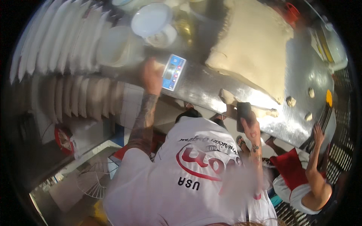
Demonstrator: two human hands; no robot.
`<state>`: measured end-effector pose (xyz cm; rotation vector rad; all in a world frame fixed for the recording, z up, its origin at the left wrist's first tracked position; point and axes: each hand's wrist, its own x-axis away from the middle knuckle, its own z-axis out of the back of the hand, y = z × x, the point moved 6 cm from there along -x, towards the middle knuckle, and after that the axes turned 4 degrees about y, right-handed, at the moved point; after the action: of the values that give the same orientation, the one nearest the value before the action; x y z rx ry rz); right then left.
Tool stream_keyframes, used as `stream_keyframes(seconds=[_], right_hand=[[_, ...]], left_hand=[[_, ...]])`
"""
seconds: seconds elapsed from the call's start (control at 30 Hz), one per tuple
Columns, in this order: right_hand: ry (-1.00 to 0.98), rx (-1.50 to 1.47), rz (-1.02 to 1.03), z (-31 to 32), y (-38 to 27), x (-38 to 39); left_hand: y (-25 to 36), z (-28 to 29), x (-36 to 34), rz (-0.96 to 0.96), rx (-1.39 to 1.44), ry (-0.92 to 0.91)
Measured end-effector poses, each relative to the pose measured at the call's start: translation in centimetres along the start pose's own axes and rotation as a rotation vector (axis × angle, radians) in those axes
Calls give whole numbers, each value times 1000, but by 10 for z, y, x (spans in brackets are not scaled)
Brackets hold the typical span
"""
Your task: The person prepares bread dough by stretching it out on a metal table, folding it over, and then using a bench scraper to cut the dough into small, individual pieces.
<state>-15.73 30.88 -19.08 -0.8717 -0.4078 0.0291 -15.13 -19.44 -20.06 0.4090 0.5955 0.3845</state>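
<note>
My left hand is smeared by motion beside the blue-and-white panel of a digital scale. A pale lump, perhaps dough, shows at its fingers, but the grip is unclear. My right hand is closed on a dark rectangular object, its exact kind unclear, at the table's near edge. Just beyond it lie a loose piece of dough and a narrow dough strip. A large, thick sheet of dough spreads across the metal table farther away.
Stacked pale trays or sacks fill the left. White tubs stand at the back. Small dough scraps lie to the right. Another person's hand rests at the right table edge; a clear container stands beyond.
</note>
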Motion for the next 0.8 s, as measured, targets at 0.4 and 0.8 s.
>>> stream_keyframes(seconds=[0.4, 0.8], right_hand=[[49, -128, -103, 14, 35, 25], [194, 168, -4, -36, -14, -13]], left_hand=[[156, -100, -12, 24, 516, -365], [239, -166, 51, -164, 454, -991]])
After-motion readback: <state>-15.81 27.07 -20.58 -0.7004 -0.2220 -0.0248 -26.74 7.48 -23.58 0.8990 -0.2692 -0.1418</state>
